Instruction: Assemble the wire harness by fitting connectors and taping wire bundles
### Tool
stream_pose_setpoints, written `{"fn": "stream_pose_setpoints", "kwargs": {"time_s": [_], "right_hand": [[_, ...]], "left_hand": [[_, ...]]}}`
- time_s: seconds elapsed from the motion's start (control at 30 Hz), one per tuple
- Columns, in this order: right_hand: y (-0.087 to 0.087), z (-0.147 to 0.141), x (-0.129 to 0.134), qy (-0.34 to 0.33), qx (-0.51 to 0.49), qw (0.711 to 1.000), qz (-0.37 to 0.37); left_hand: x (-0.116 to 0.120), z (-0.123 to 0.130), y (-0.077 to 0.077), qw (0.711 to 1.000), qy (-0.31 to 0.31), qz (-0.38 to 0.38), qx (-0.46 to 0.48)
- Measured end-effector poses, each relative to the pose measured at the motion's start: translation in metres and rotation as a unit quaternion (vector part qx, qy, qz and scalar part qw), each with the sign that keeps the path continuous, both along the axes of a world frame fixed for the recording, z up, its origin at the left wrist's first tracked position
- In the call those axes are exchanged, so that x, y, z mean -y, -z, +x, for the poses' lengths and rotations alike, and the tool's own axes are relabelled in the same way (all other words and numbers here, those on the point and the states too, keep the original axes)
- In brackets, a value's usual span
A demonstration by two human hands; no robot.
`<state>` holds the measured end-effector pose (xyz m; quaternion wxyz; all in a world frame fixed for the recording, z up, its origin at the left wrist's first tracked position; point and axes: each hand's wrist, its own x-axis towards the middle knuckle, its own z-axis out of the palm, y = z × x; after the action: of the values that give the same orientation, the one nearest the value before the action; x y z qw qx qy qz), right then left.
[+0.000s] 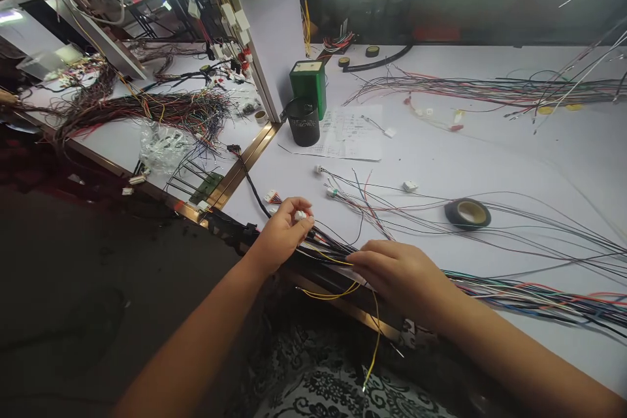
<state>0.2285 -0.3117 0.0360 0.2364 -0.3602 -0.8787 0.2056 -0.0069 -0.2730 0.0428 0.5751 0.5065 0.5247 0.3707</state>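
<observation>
Near the table's front edge, my left hand (281, 232) pinches a small white connector (300, 215) between thumb and fingers. Dark, red and yellow wires (326, 248) run from beside it toward my right hand (394, 268). My right hand's fingers are closed over this wire bundle, their tips partly hidden. Loose yellow wires (333, 294) hang over the edge below. Just behind my left hand lies another white connector (271, 196) with coloured wires. Farther back are two white connectors, one plain (318, 170) and one with a green part (332, 193), on thin wires.
A black tape roll (467, 213) lies on the right among wires. A black mesh cup (302, 123) and green box (309, 81) stand behind, beside a printed sheet (350, 134). Wire bundles (490, 88) cross the back. A metal strip (249, 160) borders the left table's wire heap (161, 114).
</observation>
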Motion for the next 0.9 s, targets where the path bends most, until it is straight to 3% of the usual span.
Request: {"fn": "stream_pose_setpoints", "kwargs": {"time_s": [0.1,0.2,0.37,0.5,0.67,0.9], "right_hand": [[-0.010,-0.024,-0.006,-0.001,0.130,0.991,0.013],[-0.013,-0.035,-0.007,0.000,0.176,0.984,0.017],[-0.011,-0.028,-0.005,0.031,0.046,0.997,-0.056],[-0.017,-0.024,-0.004,0.095,-0.064,0.985,-0.125],[-0.025,-0.024,-0.003,0.088,-0.118,0.970,-0.194],[-0.027,-0.032,-0.012,0.099,-0.194,0.966,-0.141]], "left_hand": [[-0.002,-0.002,-0.001,0.993,-0.031,-0.057,0.099],[-0.001,-0.003,-0.006,0.980,-0.071,-0.091,0.162],[0.003,-0.004,-0.007,0.956,-0.102,-0.134,0.239],[0.006,-0.002,-0.005,0.922,-0.112,-0.181,0.323],[0.007,-0.003,-0.006,0.908,-0.124,-0.200,0.346],[0.018,0.001,-0.001,0.910,-0.125,-0.191,0.347]]}}
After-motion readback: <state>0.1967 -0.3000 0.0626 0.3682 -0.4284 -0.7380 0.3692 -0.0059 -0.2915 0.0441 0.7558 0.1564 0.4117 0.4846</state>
